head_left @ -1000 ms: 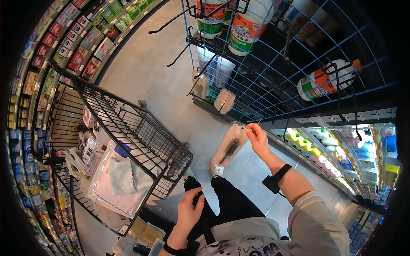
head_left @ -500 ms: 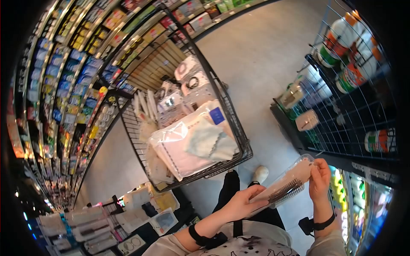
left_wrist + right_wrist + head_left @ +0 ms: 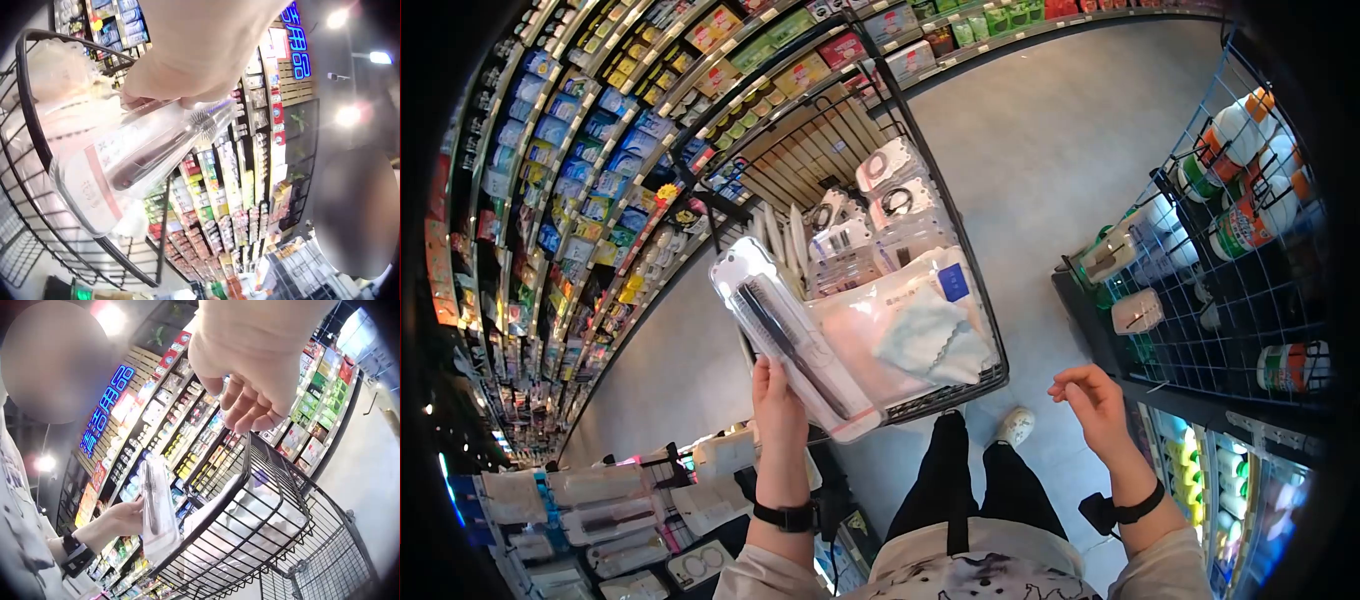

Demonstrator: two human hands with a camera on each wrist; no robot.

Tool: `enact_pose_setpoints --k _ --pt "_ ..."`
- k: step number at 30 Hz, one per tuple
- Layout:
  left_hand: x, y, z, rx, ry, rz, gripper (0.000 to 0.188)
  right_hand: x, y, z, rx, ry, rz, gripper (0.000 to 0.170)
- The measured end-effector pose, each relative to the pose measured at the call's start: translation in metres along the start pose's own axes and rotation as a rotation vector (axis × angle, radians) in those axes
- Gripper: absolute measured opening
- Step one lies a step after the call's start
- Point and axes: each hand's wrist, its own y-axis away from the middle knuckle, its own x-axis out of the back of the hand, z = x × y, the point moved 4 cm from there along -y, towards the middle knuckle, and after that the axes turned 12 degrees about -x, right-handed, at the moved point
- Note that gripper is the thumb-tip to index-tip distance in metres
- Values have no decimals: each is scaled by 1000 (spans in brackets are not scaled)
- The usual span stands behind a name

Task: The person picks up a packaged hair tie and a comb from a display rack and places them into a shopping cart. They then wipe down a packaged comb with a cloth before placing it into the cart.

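A hairbrush in a clear plastic package point(image 3: 795, 345) is held at its left edge by my left hand point(image 3: 778, 405), over the near left side of the shopping cart. The left wrist view shows the brush's bristles point(image 3: 203, 122) near the fingers and its dark handle point(image 3: 147, 162) pointing away. My right hand point(image 3: 1092, 405) is in the air to the right of the cart, holding nothing, its fingers loosely bent. In the right wrist view the hand point(image 3: 250, 381) hangs above the cart's rim. Inside the cart point(image 3: 1000, 365) lie a pink packaged textile point(image 3: 850, 325) and a pale cloth piece point(image 3: 935, 345).
Several boxed items point(image 3: 900, 205) sit deeper in the cart. A blue wire rack point(image 3: 1240, 330) with white bottles point(image 3: 1240, 225) stands at right. Stocked shelves point(image 3: 590, 200) curve along the left and back. Hanging packages point(image 3: 610, 520) are at lower left, with grey floor point(image 3: 1040, 150) between cart and rack.
The packaged hairbrush passed from the right hand to the left, with both on it half a second ago. It moved left over the cart. The right hand let go, and the view turned toward the cart.
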Motion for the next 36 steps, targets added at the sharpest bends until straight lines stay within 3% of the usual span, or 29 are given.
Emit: enact_pose_setpoints --k 2,5,8,11,13,14,16,17,19,20,22,23,26,28,30,36 --pt "25 -21 -23 -2 86 14 18 11 -8 15 -1 62 76 15" --pt "22 -34 -15 -7 57 41 18 46 -19 49 -85 37 200 14" --pt "11 -33 -21 8 10 -54 18 84 -28 95 -106 75 294 14" --pt "2 -24 -37 172 -33 -154 19 126 -40 134 -108 123 528 12" --pt "1 -21 -34 121 -415 -240 26 158 -42 147 -118 333 886 14" --pt "0 -19 -37 131 -414 -251 26 169 -41 149 -114 334 986 24" --pt "-7 -19 -29 -85 -822 -202 36 188 -46 152 -66 399 1116 43" --pt "-16 -14 -25 -137 -881 -232 47 197 -55 158 -66 398 1125 43" --pt "-29 -6 -19 -167 -998 -236 50 213 -66 164 76 762 1371 66" --pt "-30 -3 -17 -196 -1119 -231 52 221 -69 169 70 762 1376 66" --pt "-25 -2 -20 -205 -1052 -257 55 232 -83 174 -152 850 1283 82" --pt "-26 2 -18 -169 -1069 -253 56 194 -71 100 -522 286 1085 89" --pt "-32 9 -12 -166 -1116 -257 56 203 -73 87 -573 273 1034 92" --pt "-40 15 -9 -198 -1142 -268 55 211 -76 95 -573 298 1027 89" --pt "-54 23 -4 -253 -1183 -249 56 233 -89 128 -241 717 1114 79" --pt "-70 38 3 -278 -1131 -309 54 239 -104 145 -153 599 1130 65"
